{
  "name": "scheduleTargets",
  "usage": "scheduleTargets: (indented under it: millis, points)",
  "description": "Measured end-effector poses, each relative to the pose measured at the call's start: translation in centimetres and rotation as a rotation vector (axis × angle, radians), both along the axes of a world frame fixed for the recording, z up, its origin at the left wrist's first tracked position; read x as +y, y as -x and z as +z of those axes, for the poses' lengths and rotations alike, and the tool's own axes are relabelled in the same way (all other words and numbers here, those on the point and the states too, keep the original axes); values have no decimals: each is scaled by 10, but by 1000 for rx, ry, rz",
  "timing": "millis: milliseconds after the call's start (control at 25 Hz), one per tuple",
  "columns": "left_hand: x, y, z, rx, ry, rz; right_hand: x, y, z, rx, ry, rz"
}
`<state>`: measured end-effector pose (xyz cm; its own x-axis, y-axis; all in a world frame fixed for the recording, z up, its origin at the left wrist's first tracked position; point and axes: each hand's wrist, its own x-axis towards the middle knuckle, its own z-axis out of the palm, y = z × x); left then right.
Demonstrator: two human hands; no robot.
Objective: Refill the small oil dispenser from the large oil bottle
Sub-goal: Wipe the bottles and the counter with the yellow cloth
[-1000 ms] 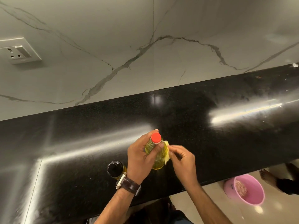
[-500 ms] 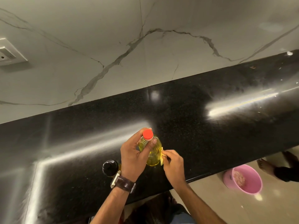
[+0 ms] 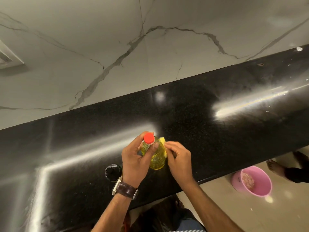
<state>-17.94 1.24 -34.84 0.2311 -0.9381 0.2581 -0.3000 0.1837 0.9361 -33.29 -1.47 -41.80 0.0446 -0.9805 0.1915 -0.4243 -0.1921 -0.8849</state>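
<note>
The large oil bottle (image 3: 158, 159), clear plastic full of yellow oil with a red cap (image 3: 149, 138) screwed on, stands upright on the black counter (image 3: 209, 131). My left hand (image 3: 136, 160) is wrapped around its neck and shoulder, thumb just under the cap. My right hand (image 3: 178, 160) touches the bottle's right side, fingertips pinching the edge of its yellow label (image 3: 163, 141). The small oil dispenser (image 3: 113, 172), dark with a black top, stands on the counter just left of my left wrist, partly hidden by it.
A marble-patterned wall (image 3: 150, 56) backs the counter, with a socket plate (image 3: 8, 59) at far left. Beyond the counter's front edge, a pink bucket (image 3: 254, 181) sits on the floor, and another person's bare feet (image 3: 275, 166) are at the right.
The bottle stays upright in my left hand. My right hand's fingers have shifted slightly along the label on the bottle's right side. The camera view has drifted a little.
</note>
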Motion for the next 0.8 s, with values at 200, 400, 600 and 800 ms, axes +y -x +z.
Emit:
scheduleTargets:
  millis: [200, 400, 600, 800]
  points:
    - [-1, -1, -3, 7, -29, -23, 11, -3, -56, 422, -261, 69]
    - [-14, -17, 4, 20, -106, -220, 6, 11, -51, 506, -206, 1]
    - [-22, -25, 12, -33, -99, -217, 4, 27, -48, 183, -331, -131]
    - [-14, -14, 10, -78, -42, -24, 1, 9, -24, -585, -788, -155]
